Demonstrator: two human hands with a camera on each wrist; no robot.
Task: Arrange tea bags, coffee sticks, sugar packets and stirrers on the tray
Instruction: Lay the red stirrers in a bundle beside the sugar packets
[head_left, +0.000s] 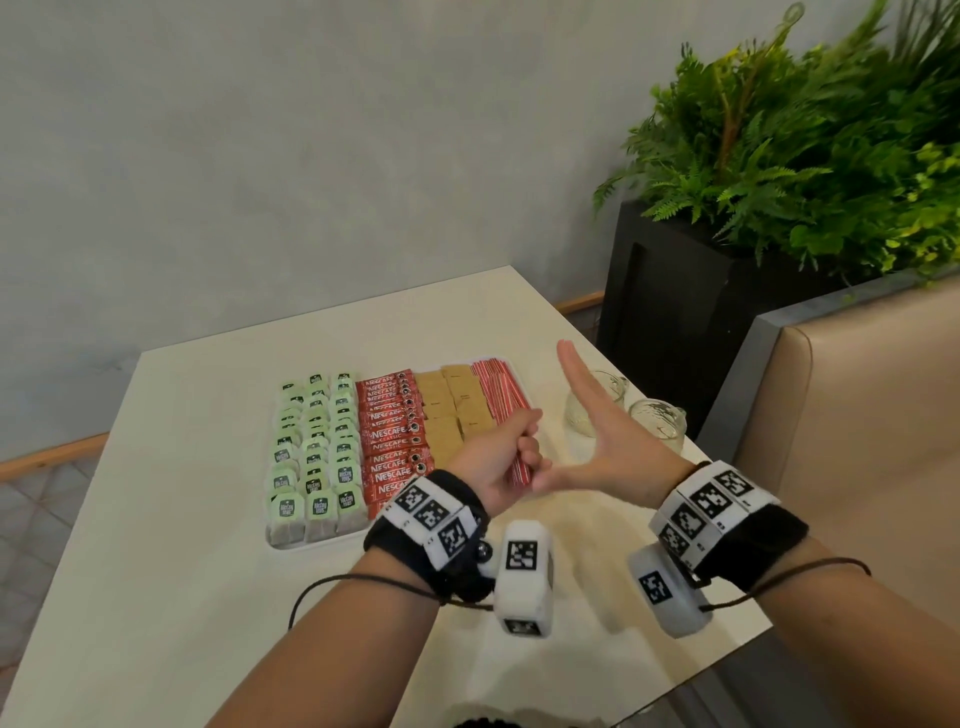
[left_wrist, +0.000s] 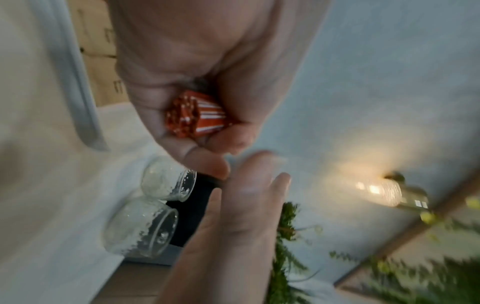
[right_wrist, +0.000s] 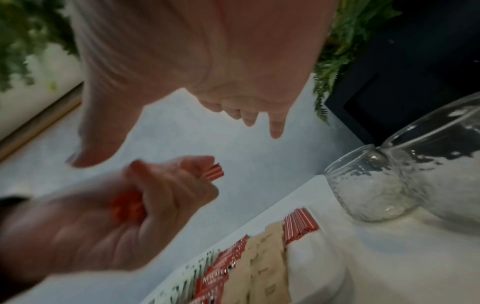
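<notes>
A white tray (head_left: 322, 544) holds rows of green tea bags (head_left: 317, 452), red coffee sticks (head_left: 392, 441), brown sugar packets (head_left: 452, 410) and red-and-white striped stirrers (head_left: 501, 389). My left hand (head_left: 506, 457) hovers over the tray's near right part and grips a bundle of stirrers (head_left: 521, 470) in its fist. In the left wrist view the bundle's end (left_wrist: 197, 115) pokes out between curled fingers. My right hand (head_left: 605, 441) is held flat beside it with straight fingers, thumb reaching toward the left fist, holding nothing. The right wrist view shows the bundle's other end (right_wrist: 214, 174).
Two empty glass jars (head_left: 597, 405) (head_left: 660, 423) stand right of the tray, near the table's right edge. A black planter (head_left: 670, 301) with ferns and a beige bench back (head_left: 857, 405) lie beyond that edge. Bare tabletop (head_left: 182, 493) stretches left of the tray.
</notes>
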